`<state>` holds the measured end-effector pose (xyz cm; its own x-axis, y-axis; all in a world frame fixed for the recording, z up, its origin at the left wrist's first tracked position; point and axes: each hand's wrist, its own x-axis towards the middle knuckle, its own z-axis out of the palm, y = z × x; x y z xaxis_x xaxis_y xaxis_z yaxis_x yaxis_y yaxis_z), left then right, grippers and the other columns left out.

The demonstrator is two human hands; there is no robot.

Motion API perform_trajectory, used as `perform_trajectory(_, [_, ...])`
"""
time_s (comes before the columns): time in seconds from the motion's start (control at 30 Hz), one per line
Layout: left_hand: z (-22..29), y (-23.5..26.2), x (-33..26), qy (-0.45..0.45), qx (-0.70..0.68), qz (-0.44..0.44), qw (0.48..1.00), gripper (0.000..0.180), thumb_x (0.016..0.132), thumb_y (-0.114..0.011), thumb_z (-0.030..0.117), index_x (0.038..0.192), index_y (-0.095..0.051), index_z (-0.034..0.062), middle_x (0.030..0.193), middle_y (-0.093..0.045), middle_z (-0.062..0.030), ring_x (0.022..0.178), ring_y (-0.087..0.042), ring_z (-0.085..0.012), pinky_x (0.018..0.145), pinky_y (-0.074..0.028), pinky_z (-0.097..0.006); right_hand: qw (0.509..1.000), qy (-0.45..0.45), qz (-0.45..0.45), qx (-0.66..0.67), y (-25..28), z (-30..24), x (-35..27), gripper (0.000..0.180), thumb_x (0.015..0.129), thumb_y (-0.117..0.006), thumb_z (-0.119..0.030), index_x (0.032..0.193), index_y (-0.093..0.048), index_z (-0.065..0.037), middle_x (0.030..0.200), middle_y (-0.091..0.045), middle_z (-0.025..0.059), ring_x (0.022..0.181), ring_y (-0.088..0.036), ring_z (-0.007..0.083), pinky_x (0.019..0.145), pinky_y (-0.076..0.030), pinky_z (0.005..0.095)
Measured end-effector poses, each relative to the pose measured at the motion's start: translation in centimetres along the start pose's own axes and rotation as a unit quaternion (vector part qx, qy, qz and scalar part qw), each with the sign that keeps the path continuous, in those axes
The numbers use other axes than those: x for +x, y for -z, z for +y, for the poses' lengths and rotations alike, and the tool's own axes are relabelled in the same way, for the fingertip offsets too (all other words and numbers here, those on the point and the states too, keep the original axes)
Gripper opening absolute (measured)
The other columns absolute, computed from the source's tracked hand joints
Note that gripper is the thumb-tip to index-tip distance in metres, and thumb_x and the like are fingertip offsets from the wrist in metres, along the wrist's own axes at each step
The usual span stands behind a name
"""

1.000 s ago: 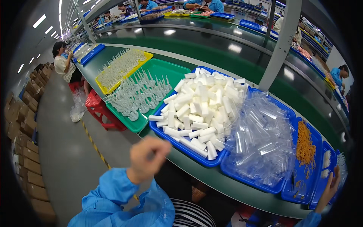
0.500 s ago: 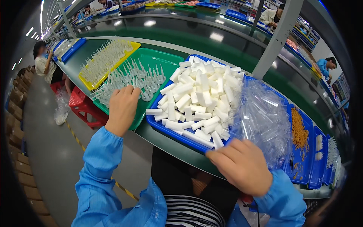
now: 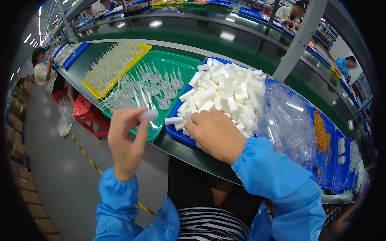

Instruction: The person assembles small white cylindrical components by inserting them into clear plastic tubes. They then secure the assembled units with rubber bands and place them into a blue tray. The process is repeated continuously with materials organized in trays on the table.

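My left hand (image 3: 126,146) is raised over the near edge of the green tray (image 3: 179,60). Between thumb and fingers it pinches a whitish plastic piece with a round base (image 3: 149,115) and thin upright prongs, slightly blurred. Similar pronged pieces (image 3: 155,78) stand in rows on the green tray. My right hand (image 3: 219,136) lies over the near left part of a heap of white foam blocks (image 3: 231,94) in a blue tray (image 3: 173,131). Its fingers are bent down among the blocks, and the fingertips are hidden, so what they grip cannot be made out.
A yellow tray (image 3: 144,50) of pronged pieces stands far left. Right of the foam are clear plastic sleeves (image 3: 287,120), then orange rubber bands (image 3: 321,136) in a blue tray. A grey post (image 3: 299,40) rises behind, beside a conveyor (image 3: 189,38). A red stool (image 3: 86,114) stands left.
My left hand has lifted a pronged piece off the green tray and come nearer. My right hand has moved left and away from me, from the blue tray's near corner onto the foam blocks.
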<state>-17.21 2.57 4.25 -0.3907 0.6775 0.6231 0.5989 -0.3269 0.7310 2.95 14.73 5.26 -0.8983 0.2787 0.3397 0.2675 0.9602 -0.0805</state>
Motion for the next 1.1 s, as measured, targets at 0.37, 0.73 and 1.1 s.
perform_trajectory(0.37, [4.5,-3.9,-9.1,0.012,-0.109,-0.120,0.987,0.035,0.070,-0.079,-0.010,0.100,-0.073,0.0070,0.098,-0.064,-0.0087,0.086,-0.063,-0.0211,0.072,-0.053,-0.030,0.832,-0.313,-0.065,0.454,8.8,-4.1,-7.7,0.027,0.090,-0.064,0.001,0.116,-0.060,0.000,0.099,-0.071,0.0135,0.093,-0.072,0.0200,0.082,-0.056,0.0294])
perform_trajectory(0.73, [6.5,-4.2,-9.9,-0.016,-0.129,-0.263,0.956,0.031,0.074,-0.079,-0.010,0.099,-0.074,0.0078,0.101,-0.061,-0.0098,0.087,-0.068,-0.0201,0.075,-0.056,-0.029,0.748,-0.371,0.085,0.544,6.3,-4.5,-11.7,0.029,0.094,-0.069,-0.008,0.119,-0.061,0.004,0.094,-0.069,0.0072,0.089,-0.066,0.0094,0.077,-0.052,0.0235])
perform_trajectory(1.1, [4.4,-4.8,-11.7,-0.068,-0.147,-0.140,0.977,0.039,0.070,-0.079,-0.010,0.103,-0.065,0.0049,0.104,-0.064,-0.0121,0.089,-0.067,-0.0260,0.075,-0.056,-0.033,0.787,-0.305,0.017,0.535,4.8,-5.7,-10.9,0.043,0.093,-0.070,-0.008,0.131,-0.053,0.002,0.101,-0.073,0.0115,0.078,-0.067,0.0111,0.069,-0.053,0.0251])
